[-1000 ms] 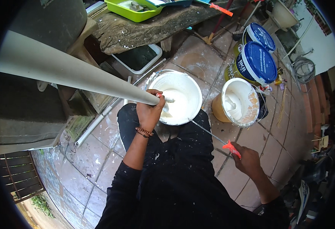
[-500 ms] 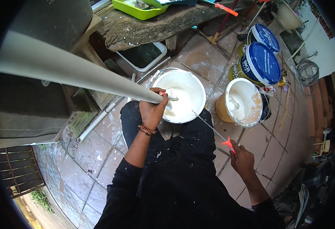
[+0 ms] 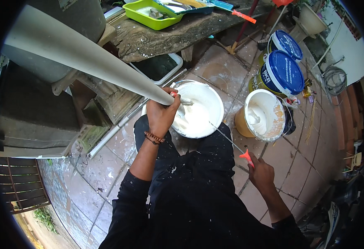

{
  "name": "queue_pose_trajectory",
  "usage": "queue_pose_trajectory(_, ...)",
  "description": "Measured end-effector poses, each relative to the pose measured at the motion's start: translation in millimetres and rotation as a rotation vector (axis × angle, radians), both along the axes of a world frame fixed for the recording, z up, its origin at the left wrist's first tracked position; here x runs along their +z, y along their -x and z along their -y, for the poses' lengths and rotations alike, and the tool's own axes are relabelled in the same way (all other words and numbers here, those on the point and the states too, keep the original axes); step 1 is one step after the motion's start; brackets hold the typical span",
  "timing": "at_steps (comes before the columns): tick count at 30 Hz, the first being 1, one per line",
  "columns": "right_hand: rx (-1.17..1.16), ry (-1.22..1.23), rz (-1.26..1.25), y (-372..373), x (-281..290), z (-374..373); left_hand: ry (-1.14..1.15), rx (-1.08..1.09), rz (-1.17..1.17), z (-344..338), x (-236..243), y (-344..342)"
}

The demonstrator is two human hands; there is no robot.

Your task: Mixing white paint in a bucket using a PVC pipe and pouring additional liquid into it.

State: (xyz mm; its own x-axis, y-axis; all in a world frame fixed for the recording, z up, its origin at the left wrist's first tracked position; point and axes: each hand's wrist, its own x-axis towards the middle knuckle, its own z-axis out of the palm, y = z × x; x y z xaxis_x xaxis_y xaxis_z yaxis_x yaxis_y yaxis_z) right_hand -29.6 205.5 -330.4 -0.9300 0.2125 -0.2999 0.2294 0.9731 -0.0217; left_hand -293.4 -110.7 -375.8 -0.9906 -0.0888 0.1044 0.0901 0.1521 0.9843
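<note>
A long, pale pole [image 3: 95,66], smooth and round, slants from the upper left down toward the right, its wide-looking end nearest the view and its lower end by the left rim of a white bucket [image 3: 213,101]. It looks stiff and probably light if hollow, though awkward for its length; a grip nearer mid-length should balance it better. The left hand [image 3: 160,116] has its fingers curled around that lower end; what the small paint-coated stub beside them belongs to, I cannot tell. White mixture [image 3: 196,116] in the bucket would likely make anything wetted slippery. Rightward, a thin rod [image 3: 228,138], seemingly rigid, points up and left to the bucket; its orange handle [image 3: 247,157], the natural hold, sits wrapped in the fingers of the right hand [image 3: 261,174].
</note>
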Motion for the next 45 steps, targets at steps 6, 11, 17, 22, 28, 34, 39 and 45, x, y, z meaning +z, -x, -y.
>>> queue_pose_trajectory(6,0.047,0.015,0.030,-15,25,-3,0.037,0.000,-0.001,-4,0,-5)
queue_pose_trajectory(11,0.047,0.003,-0.015,4,6,7,0.000,0.000,-0.027,-10,-5,-4)
queue_pose_trajectory(17,0.019,-0.027,0.011,-12,30,6,-0.003,-0.006,-0.033,-12,-5,-9)
queue_pose_trajectory(22,0.027,0.017,0.031,-3,25,13,-0.033,-0.014,-0.030,-10,-10,-8)
queue_pose_trajectory(28,0.023,-0.059,-0.020,-5,14,6,0.012,-0.006,-0.038,-11,-6,-9)
queue_pose_trajectory(34,0.030,0.013,0.053,1,30,11,-0.024,-0.017,-0.014,-11,-15,-7)
queue_pose_trajectory(39,0.023,-0.050,-0.034,5,6,8,0.006,-0.003,-0.027,-12,-7,-8)
queue_pose_trajectory(45,0.031,0.004,0.031,0,37,9,-0.026,-0.020,0.000,-10,-13,-8)
